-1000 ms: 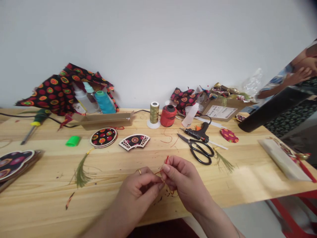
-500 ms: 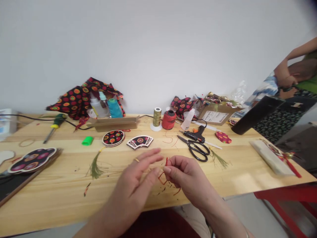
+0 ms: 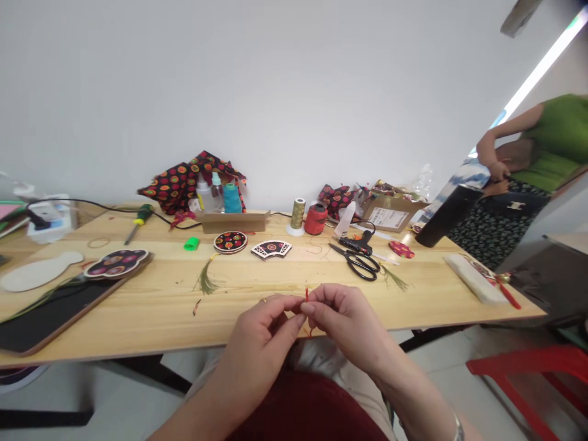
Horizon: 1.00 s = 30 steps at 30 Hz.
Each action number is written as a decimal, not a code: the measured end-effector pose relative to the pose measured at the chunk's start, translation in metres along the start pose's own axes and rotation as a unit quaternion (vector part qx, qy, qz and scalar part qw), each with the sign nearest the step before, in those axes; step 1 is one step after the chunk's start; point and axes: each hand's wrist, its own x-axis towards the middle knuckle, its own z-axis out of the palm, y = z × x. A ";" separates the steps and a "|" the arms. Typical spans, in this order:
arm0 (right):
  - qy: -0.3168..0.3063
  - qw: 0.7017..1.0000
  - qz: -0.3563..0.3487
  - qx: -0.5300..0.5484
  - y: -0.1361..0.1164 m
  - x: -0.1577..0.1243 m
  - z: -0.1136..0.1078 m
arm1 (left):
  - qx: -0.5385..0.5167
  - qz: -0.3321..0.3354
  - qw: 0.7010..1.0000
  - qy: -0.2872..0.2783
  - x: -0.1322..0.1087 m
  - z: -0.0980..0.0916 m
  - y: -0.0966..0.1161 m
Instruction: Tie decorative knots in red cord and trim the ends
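A thin red cord (image 3: 307, 294) sticks up between the fingertips of my two hands, near the table's front edge. My right hand (image 3: 342, 315) pinches it between thumb and forefinger. From the other side my left hand (image 3: 271, 327), with a ring on one finger, has thumb and forefinger pressed together on the cord too. A loose end of cord hangs below the fingers; its knot or loop is mostly hidden. Beyond my hands lie black-handled scissors (image 3: 361, 264), a fan-shaped patterned piece (image 3: 271, 248) and a round patterned piece (image 3: 230, 242) with a green tassel (image 3: 206, 283).
A gold thread spool (image 3: 298, 214), a red thread cone (image 3: 315, 219) and a glue gun (image 3: 361, 242) stand or lie farther back. At left are a dark tray (image 3: 64, 306) and a screwdriver (image 3: 139, 223). A black cylinder (image 3: 450, 214) is at right, near another person (image 3: 528, 159).
My left hand has come in to the right hand, its spread fingers closing on the cord. The view has tilted and shifted, showing more floor and table at left.
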 end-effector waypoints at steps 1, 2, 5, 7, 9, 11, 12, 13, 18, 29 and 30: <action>-0.003 1.000 -0.003 0.001 -0.001 -0.003 0.002 | -0.001 0.004 1.000 0.005 -0.003 0.000 0.001; -0.005 1.000 -0.007 0.002 -0.003 -0.006 0.003 | 0.000 0.004 1.000 0.008 -0.006 -0.001 0.003; -0.014 1.000 -0.016 0.016 -0.007 -0.014 0.006 | -0.003 -0.014 1.000 0.007 -0.013 -0.003 0.008; -0.018 0.999 -0.015 0.034 -0.009 -0.018 0.006 | -0.026 -0.023 0.999 -0.003 -0.018 -0.004 0.010; -0.024 0.998 -0.009 0.052 -0.009 -0.021 0.006 | -0.076 -0.035 0.996 -0.012 -0.022 -0.003 0.010; -0.033 0.997 -0.003 0.073 -0.008 -0.023 0.006 | -0.136 -0.059 0.989 -0.022 -0.025 -0.002 0.010; -0.041 0.995 0.000 0.087 -0.008 -0.023 0.005 | -0.166 -0.073 0.983 -0.024 -0.026 0.000 0.009; -0.047 0.994 0.004 0.102 -0.008 -0.024 0.004 | -0.195 -0.087 0.977 -0.028 -0.026 0.002 0.009; -0.052 0.988 0.014 0.146 -0.007 -0.022 -0.004 | -0.315 -0.132 0.939 -0.052 -0.019 0.012 0.010; -0.025 0.988 0.028 0.147 0.011 -0.008 -0.042 | -0.293 -0.189 0.936 -0.043 0.016 0.039 0.015; -0.024 0.989 0.030 0.145 0.013 -0.005 -0.045 | -0.284 -0.194 0.938 -0.039 0.020 0.041 0.015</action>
